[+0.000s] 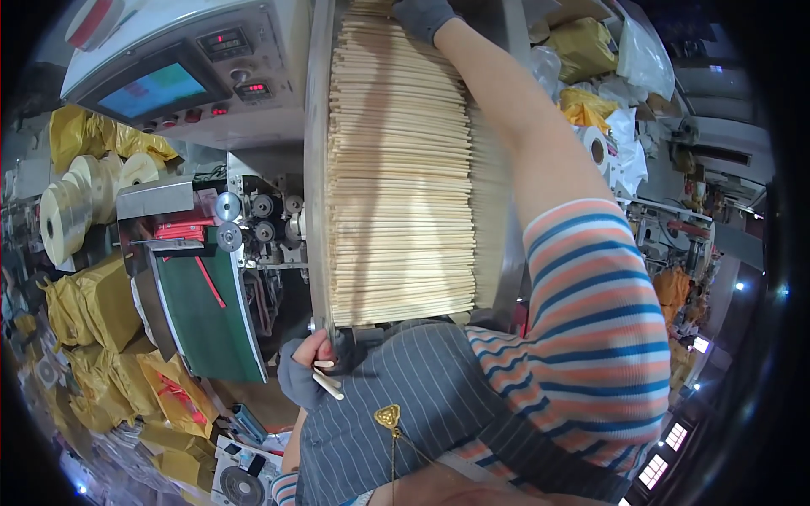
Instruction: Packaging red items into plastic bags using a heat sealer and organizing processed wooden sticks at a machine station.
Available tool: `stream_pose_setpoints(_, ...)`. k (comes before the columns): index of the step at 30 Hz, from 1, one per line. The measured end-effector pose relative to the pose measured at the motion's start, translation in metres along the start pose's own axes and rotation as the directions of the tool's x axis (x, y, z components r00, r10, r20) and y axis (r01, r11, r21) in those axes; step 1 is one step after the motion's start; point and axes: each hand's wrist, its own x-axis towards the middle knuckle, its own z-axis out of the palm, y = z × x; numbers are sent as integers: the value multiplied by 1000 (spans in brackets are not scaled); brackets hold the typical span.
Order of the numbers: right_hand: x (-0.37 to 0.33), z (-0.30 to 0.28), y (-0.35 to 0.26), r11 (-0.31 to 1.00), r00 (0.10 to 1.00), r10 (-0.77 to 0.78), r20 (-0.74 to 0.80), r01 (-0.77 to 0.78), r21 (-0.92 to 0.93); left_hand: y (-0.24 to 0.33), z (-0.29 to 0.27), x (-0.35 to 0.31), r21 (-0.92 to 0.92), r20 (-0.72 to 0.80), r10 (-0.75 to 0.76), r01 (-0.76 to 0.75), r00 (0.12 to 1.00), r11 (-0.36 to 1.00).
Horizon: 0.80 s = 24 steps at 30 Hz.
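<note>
A long row of pale wooden chopsticks (401, 177) lies crosswise and closely packed in a metal trough (318, 169) in front of me. Down by the trough's near left corner, my left hand (305, 369), in a grey glove with bare fingertips, is closed around a few loose chopsticks (327, 384) whose ends stick out. My right arm stretches along the trough's right side. At its far end my gloved right hand (422, 15) rests at the chopsticks; the picture's top edge cuts it off, and its fingers are hidden.
A control box with a lit screen (152, 91) stands at the far left. Below it are metal rollers (245, 221) and a green conveyor belt (207, 312) with red strips. Film rolls (67, 211) and yellow sacks (105, 304) crowd the left; more bags (582, 51) lie far right.
</note>
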Motion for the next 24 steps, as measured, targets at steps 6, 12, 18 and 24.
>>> stream_pose_setpoints(6, 1, 4, -6, 998, 998, -31, -52, 28, -50, 27, 10, 10, -72, 28, 150, -148, 988, 986)
stream_pose_setpoints(12, 0, -13, -13, 987, 987, -14, -158, -12, -162, 11, -2, 4, -184, 73, -161, 171, 984, 968)
stream_pose_setpoints(18, -11, -41, -1, 993, 993, -91, -71, 86, -82, 8, 0, 3, -40, 52, -86, 88, 995, 995)
stream_pose_setpoints(24, -39, -169, 10, 996, 948, -74, 311, 56, 66, 38, 32, 17, 278, -178, 369, -313, 912, 908)
